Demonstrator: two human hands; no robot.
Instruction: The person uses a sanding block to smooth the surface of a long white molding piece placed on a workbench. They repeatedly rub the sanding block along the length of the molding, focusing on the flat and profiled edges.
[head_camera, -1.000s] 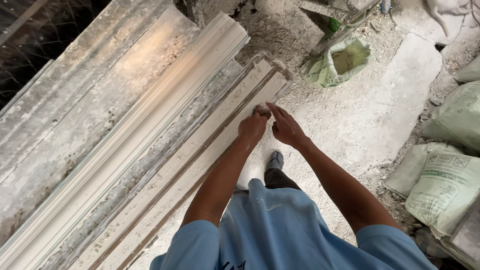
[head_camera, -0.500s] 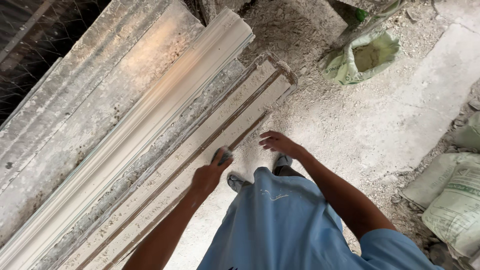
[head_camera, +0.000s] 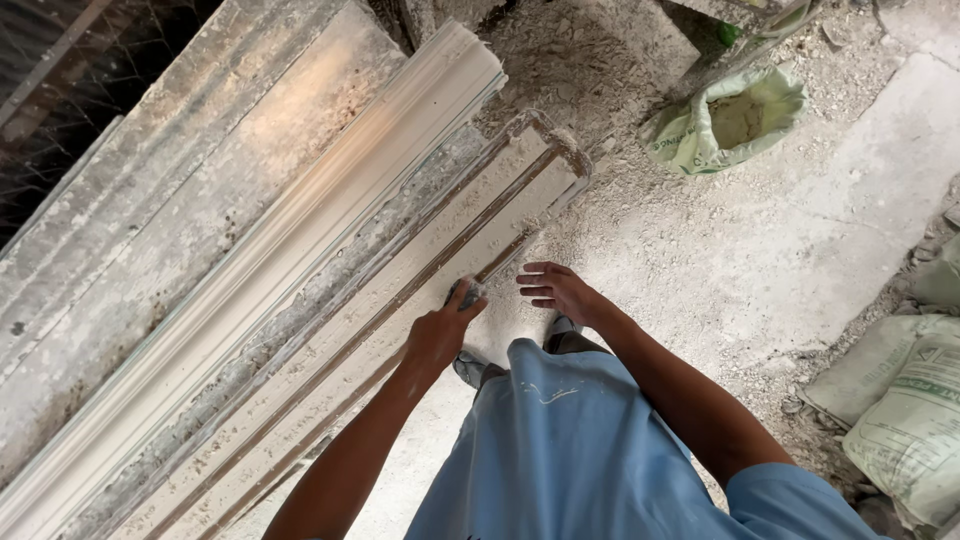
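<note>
A long plaster-caked moulding form (head_camera: 400, 330) is laid on a workbench (head_camera: 150, 230), its long axis running from the lower left up to the upper right, where its squared end points toward an open green sack (head_camera: 730, 125) on the dusty floor (head_camera: 800, 250). A white cornice moulding (head_camera: 300, 230) is laid parallel beside it. The left hand (head_camera: 440, 335) is curled closed around a small grey pad (head_camera: 468, 292), pressed on the form's near edge. The right hand (head_camera: 560, 290) is held open, fingers spread, empty, just beside the form's end.
</note>
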